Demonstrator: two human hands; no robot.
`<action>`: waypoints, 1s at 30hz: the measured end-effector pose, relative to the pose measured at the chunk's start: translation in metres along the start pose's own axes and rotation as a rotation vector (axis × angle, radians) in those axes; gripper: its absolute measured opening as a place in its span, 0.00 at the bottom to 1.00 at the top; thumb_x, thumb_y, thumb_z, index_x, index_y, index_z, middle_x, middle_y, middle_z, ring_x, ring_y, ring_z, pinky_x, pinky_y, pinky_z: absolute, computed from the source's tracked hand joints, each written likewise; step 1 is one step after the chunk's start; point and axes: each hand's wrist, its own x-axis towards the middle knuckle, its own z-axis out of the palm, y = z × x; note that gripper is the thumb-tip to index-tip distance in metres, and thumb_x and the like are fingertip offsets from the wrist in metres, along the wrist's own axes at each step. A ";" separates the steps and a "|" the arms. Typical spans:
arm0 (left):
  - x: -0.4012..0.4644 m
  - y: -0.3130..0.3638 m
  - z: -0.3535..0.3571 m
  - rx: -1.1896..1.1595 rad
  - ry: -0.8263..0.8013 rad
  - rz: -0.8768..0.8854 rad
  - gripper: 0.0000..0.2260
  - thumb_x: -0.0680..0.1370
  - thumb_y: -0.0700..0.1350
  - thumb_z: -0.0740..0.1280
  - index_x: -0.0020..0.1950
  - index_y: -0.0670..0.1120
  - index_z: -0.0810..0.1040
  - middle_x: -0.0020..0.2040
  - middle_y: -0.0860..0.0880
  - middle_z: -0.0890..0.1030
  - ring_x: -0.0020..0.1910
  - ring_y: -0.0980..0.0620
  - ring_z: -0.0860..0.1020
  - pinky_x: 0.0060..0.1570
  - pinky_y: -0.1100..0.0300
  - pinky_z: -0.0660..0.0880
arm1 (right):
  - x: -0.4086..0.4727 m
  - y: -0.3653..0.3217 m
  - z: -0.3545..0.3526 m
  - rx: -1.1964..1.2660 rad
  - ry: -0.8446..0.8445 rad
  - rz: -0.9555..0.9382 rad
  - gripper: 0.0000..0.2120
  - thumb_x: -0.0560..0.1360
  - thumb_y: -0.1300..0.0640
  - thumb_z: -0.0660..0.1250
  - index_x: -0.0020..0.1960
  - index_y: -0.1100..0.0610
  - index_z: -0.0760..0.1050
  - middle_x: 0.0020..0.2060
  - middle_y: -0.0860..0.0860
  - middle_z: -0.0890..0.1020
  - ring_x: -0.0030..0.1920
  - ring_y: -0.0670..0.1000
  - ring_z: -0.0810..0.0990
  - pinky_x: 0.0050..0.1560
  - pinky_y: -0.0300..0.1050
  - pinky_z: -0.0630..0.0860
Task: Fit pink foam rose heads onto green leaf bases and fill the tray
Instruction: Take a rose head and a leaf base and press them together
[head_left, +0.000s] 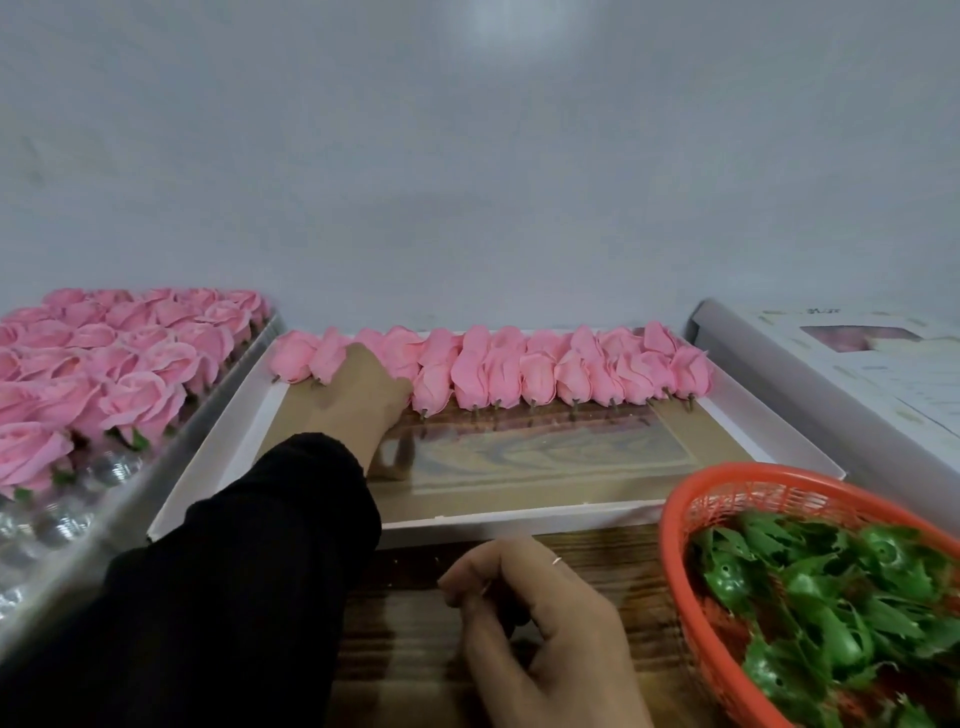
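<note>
A white tray (218, 457) lies in the middle, with a row of pink foam roses (545, 374) along its far edge, stems pointing toward me. My left hand (363, 389), in a black sleeve, rests palm down on the left part of that row. Its fingers are hidden among the roses, so a grip cannot be made out. My right hand (540, 618) hovers over the wooden table in front of the tray, fingers curled in with nothing visible in them. Green leaf bases (821, 597) fill an orange basket (737, 483) at the lower right.
At the left stands a clear plastic tray (67, 525) packed with pink rose heads (114, 358). A white carton (852, 374) lies at the right, behind the basket. A grey wall rises just beyond the trays.
</note>
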 end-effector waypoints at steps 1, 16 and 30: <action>-0.001 -0.001 0.000 -0.026 0.026 -0.038 0.07 0.74 0.51 0.62 0.42 0.48 0.74 0.44 0.47 0.75 0.40 0.47 0.73 0.44 0.55 0.66 | 0.000 0.000 0.000 0.006 -0.001 0.005 0.08 0.66 0.56 0.61 0.42 0.46 0.74 0.37 0.44 0.78 0.33 0.39 0.75 0.33 0.24 0.66; -0.174 0.027 -0.066 -1.237 -0.106 -0.093 0.10 0.74 0.36 0.66 0.35 0.44 0.71 0.36 0.42 0.76 0.32 0.49 0.77 0.33 0.59 0.76 | -0.007 -0.007 -0.003 0.080 -0.043 0.085 0.04 0.72 0.54 0.64 0.44 0.46 0.76 0.37 0.47 0.80 0.37 0.47 0.78 0.41 0.39 0.74; -0.236 0.004 -0.048 -0.970 0.028 0.188 0.10 0.72 0.36 0.70 0.41 0.45 0.69 0.39 0.42 0.75 0.38 0.48 0.75 0.38 0.59 0.74 | -0.019 -0.022 -0.006 0.354 -0.091 0.253 0.07 0.74 0.55 0.65 0.45 0.57 0.80 0.32 0.46 0.81 0.31 0.38 0.75 0.33 0.29 0.70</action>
